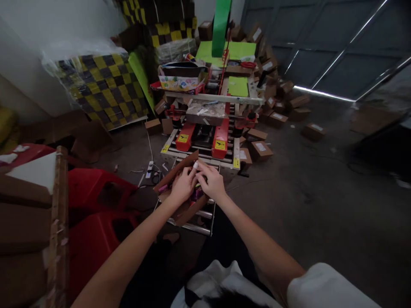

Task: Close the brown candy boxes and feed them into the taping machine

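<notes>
Reaching into an open cardboard box [180, 209], both hands sat side by side over its contents. Left hand [183, 187] was curled, fingers bent down onto the stuff inside, index tip wrapped in white tape; can't tell if it actually gripped anything. Right hand [211, 182] lay just beside it, touching it at the fingertips, fingers pressed down on the same spot; grip also unclear. Box flaps stood open, one flap [180, 167] tilted up behind the left hand. Box contents showed pink and green bits under the palms, too blurred to name. Box rested on the roller conveyor [205, 222] at the near end of the carton sealing machine [205, 137]. Small sealed cartons [260, 150] lay scattered on the floor to the right, well apart. Red plastic stools [96, 205] stood left.
</notes>
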`<action>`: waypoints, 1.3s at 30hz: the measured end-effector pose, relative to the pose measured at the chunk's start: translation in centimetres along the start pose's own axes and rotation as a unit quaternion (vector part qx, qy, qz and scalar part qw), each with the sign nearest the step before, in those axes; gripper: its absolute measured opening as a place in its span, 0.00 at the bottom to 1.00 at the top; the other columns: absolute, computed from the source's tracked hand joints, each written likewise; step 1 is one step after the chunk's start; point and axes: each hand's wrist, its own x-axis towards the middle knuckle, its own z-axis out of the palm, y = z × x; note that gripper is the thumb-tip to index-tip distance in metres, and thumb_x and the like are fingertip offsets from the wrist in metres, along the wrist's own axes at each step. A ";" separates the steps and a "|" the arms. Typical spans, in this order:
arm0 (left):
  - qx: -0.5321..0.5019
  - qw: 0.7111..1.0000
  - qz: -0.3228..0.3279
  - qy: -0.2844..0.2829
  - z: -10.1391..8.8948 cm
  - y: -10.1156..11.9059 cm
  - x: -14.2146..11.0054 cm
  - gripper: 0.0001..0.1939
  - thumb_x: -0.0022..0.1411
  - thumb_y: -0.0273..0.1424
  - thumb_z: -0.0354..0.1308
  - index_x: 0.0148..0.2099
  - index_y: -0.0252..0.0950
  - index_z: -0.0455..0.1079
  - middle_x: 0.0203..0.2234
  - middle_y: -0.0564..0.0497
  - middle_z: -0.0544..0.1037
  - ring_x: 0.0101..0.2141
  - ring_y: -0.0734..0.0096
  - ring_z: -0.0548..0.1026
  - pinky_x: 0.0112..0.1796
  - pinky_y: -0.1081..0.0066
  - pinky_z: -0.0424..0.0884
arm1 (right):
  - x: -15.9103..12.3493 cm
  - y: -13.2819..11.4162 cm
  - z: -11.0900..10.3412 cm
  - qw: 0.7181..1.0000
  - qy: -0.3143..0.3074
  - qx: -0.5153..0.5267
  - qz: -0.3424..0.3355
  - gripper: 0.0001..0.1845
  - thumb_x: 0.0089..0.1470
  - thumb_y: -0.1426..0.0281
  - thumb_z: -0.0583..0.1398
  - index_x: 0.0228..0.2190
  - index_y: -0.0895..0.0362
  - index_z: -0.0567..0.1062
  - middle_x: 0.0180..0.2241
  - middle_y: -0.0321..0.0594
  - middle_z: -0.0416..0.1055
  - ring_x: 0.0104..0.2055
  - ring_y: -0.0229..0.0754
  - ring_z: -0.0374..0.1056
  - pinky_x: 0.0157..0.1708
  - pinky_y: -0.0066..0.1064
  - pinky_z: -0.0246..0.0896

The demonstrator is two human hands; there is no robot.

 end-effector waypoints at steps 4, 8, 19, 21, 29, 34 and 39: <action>0.170 0.983 0.055 -0.035 -0.1 0.7 0.0 0.21 0.67 0.40 0.41 0.60 0.49 0.61 0.45 0.45 0.67 0.43 0.57 0.70 0.44 0.59 0.68 | -2.3 1.1 -0.9 0.984 0.153 0.081 0.040 0.19 0.60 0.63 0.47 0.41 0.54 0.75 0.32 0.39 0.77 0.35 0.43 0.71 0.57 0.43 0.54; 0.209 0.975 0.070 -0.034 -0.3 0.3 -0.3 0.21 0.67 0.40 0.42 0.59 0.47 0.62 0.45 0.43 0.66 0.43 0.56 0.69 0.43 0.59 0.68 | -3.4 1.7 -1.9 0.984 0.169 0.013 0.062 0.19 0.60 0.62 0.48 0.33 0.53 0.76 0.31 0.41 0.76 0.34 0.45 0.70 0.52 0.45 0.55; 0.172 0.980 -0.088 0.045 3.3 1.6 0.2 0.24 0.67 0.26 0.35 0.58 0.44 0.64 0.50 0.37 0.67 0.43 0.52 0.69 0.39 0.54 0.68 | 5.7 2.3 1.6 0.989 0.030 -0.127 0.064 0.17 0.59 0.68 0.50 0.47 0.56 0.72 0.44 0.45 0.72 0.48 0.47 0.64 0.56 0.41 0.46; 0.125 0.984 -0.116 0.059 3.3 1.8 0.4 0.20 0.67 0.31 0.40 0.56 0.42 0.67 0.49 0.37 0.67 0.43 0.50 0.69 0.40 0.53 0.68 | 4.9 1.9 2.1 0.981 0.059 -0.132 0.126 0.24 0.59 0.64 0.50 0.55 0.57 0.64 0.54 0.51 0.64 0.58 0.53 0.55 0.58 0.47 0.42; -0.081 0.977 -0.193 0.031 2.2 1.7 1.1 0.18 0.66 0.31 0.45 0.54 0.35 0.69 0.55 0.39 0.65 0.53 0.52 0.66 0.53 0.53 0.63 | -0.1 -0.7 3.8 0.968 -0.022 -0.085 0.234 0.39 0.61 0.56 0.41 0.63 0.69 0.41 0.66 0.58 0.33 0.68 0.56 0.32 0.62 0.52 0.38; -0.064 0.993 -0.090 -0.038 -1.4 3.1 -0.2 0.22 0.62 0.22 0.43 0.56 0.30 0.66 0.59 0.35 0.63 0.58 0.55 0.63 0.57 0.56 0.60 | 0.7 -0.8 3.1 0.967 -0.037 -0.089 0.237 0.38 0.61 0.55 0.41 0.64 0.67 0.42 0.67 0.55 0.34 0.68 0.54 0.33 0.62 0.54 0.37; -0.120 0.988 0.026 0.092 -7.9 1.4 -0.6 0.18 0.66 0.31 0.44 0.53 0.34 0.69 0.53 0.42 0.71 0.54 0.62 0.69 0.56 0.61 0.63 | 0.6 -1.1 3.0 0.963 -0.045 -0.114 0.238 0.38 0.61 0.56 0.43 0.64 0.65 0.41 0.67 0.54 0.33 0.68 0.54 0.33 0.61 0.55 0.39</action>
